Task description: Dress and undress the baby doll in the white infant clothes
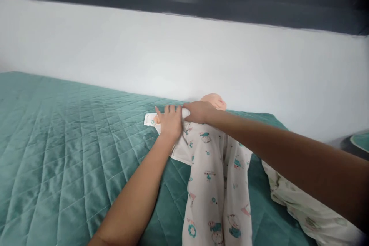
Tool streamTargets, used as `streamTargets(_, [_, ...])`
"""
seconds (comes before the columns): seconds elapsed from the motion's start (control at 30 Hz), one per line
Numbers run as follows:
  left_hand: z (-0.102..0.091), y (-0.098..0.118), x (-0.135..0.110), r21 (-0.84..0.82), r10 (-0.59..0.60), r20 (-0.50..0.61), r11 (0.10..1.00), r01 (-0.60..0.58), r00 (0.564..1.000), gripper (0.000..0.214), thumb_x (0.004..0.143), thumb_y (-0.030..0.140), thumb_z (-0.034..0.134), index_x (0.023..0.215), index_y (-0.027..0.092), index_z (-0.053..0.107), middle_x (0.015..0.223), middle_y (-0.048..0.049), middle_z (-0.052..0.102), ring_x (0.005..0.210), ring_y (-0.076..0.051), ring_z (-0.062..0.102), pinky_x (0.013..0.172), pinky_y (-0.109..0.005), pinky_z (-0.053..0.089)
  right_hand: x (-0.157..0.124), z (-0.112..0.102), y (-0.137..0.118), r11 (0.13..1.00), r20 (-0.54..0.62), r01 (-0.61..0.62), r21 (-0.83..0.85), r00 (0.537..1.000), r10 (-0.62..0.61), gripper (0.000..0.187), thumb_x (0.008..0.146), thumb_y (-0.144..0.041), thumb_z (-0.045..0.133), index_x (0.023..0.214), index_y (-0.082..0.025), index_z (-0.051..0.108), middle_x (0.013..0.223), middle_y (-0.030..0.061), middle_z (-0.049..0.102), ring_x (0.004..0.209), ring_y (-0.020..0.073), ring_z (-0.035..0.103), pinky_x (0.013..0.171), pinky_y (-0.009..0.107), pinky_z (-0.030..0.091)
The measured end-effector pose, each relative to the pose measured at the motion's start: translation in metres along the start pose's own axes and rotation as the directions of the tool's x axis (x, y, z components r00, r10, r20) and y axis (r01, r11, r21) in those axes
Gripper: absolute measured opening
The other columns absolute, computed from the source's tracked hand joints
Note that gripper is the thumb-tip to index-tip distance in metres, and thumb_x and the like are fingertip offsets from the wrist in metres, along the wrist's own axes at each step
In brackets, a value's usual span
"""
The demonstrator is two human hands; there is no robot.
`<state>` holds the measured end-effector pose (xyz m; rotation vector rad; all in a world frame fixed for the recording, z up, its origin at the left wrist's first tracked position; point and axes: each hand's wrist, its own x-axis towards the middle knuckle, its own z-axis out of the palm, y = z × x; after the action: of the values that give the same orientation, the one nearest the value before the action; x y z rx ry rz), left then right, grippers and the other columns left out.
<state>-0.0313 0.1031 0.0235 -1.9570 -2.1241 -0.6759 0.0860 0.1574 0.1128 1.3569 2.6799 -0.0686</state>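
Note:
A doll lies on its back or front, I cannot tell which, in a white baby outfit printed with small animals. Its peach head shows beyond my right wrist. My left hand is closed over the outfit's sleeve on the left side, with a bit of the doll's peach hand and a white printed cuff sticking out past it. Close beside it, my right hand grips white cloth near the doll's shoulder, its fingertips partly hidden. The two trouser legs stretch toward me.
Under the doll is a green quilted bedspread. A white wall rises behind it, below a dark window frame with bars. At the right lies a crumpled pale printed cloth, partly behind my right arm.

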Motion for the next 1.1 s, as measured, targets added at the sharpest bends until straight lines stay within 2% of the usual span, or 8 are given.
streamTargets(0.13, [0.008,0.005,0.002,-0.041,0.078,0.105,0.996,-0.074,0.991,0.033,0.096,0.013,0.036,0.123,0.015,0.054,0.122,-0.0141,0.063,0.119,-0.028,0.052,0.11,-0.053,0.036,0.0,0.007,-0.007,0.998,-0.03,0.023,0.063,0.999,-0.021,0.025,0.081,-0.026,0.067,0.104,-0.021,0.072,0.1,0.0077,0.076,0.085,0.0221,0.067,0.076,0.033,0.049])
streamTargets(0.33, [0.008,-0.002,0.002,0.009,0.003,0.087,1.0,-0.004,0.996,0.03,0.095,0.012,0.037,0.116,0.016,0.057,0.122,-0.0146,0.064,0.117,-0.03,0.054,0.103,-0.049,0.04,-0.05,0.013,0.019,0.965,-0.268,-0.051,0.258,0.956,0.122,0.043,0.099,-0.037,0.039,0.133,-0.019,0.059,0.137,0.0104,0.064,0.123,0.0261,0.06,0.102,0.041,0.046])
streamTargets(0.4, [0.007,-0.004,0.002,0.016,-0.045,0.078,0.999,0.044,0.996,0.033,0.094,0.01,0.035,0.117,0.016,0.058,0.122,-0.015,0.064,0.117,-0.03,0.055,0.103,-0.049,0.04,-0.072,0.025,0.036,0.931,-0.4,-0.112,0.347,0.88,0.255,0.045,0.1,-0.032,0.03,0.134,-0.019,0.057,0.14,0.0116,0.061,0.127,0.0263,0.056,0.104,0.043,0.045])
streamTargets(0.5, [0.006,-0.006,0.001,0.039,-0.102,0.08,0.994,0.1,0.992,0.036,0.094,0.009,0.032,0.118,0.015,0.059,0.122,-0.0153,0.065,0.118,-0.031,0.055,0.107,-0.053,0.038,-0.095,0.058,0.065,0.841,-0.578,-0.189,0.507,0.649,0.494,0.04,0.094,-0.03,0.041,0.126,-0.017,0.061,0.132,0.0139,0.065,0.126,0.0297,0.055,0.105,0.046,0.044])
streamTargets(0.57, [0.007,-0.005,0.0,0.06,-0.111,0.083,0.993,0.106,0.99,0.037,0.094,0.011,0.033,0.12,0.016,0.058,0.124,-0.0149,0.065,0.119,-0.032,0.054,0.112,-0.058,0.032,-0.102,0.085,0.079,0.823,-0.588,-0.272,0.498,0.592,0.551,0.041,0.091,-0.027,0.043,0.126,-0.013,0.062,0.131,0.0165,0.065,0.126,0.0319,0.054,0.108,0.048,0.041])
streamTargets(0.73, [0.002,0.002,-0.002,0.093,-0.061,0.106,0.994,0.051,0.993,0.049,0.095,0.013,0.035,0.142,0.019,0.046,0.143,-0.0152,0.054,0.133,-0.033,0.046,0.117,-0.069,0.021,-0.101,0.118,0.093,0.824,-0.526,-0.415,0.386,0.635,0.566,0.041,0.094,-0.021,0.037,0.127,-0.017,0.061,0.128,0.0146,0.066,0.123,0.0296,0.054,0.11,0.048,0.034])
streamTargets(0.97, [-0.033,0.018,-0.011,-0.109,0.197,0.077,0.976,-0.188,0.977,0.047,0.092,0.01,0.039,0.132,0.023,0.06,0.138,-0.0057,0.062,0.128,-0.024,0.053,0.115,-0.04,0.039,-0.109,0.11,0.107,0.779,-0.467,-0.468,0.418,0.625,0.625,0.043,0.093,-0.014,0.034,0.124,-0.019,0.064,0.122,0.011,0.07,0.113,0.0283,0.058,0.098,0.041,0.035])
streamTargets(1.1, [-0.048,0.052,-0.009,-0.315,0.261,0.014,0.917,-0.243,0.965,0.043,0.096,0.013,0.034,0.124,0.024,0.065,0.13,-0.0023,0.067,0.123,-0.017,0.058,0.108,-0.031,0.046,-0.113,0.107,0.11,0.749,-0.436,-0.461,0.476,0.617,0.656,0.044,0.093,-0.012,0.033,0.124,-0.019,0.064,0.123,0.011,0.07,0.114,0.0278,0.059,0.098,0.041,0.035])
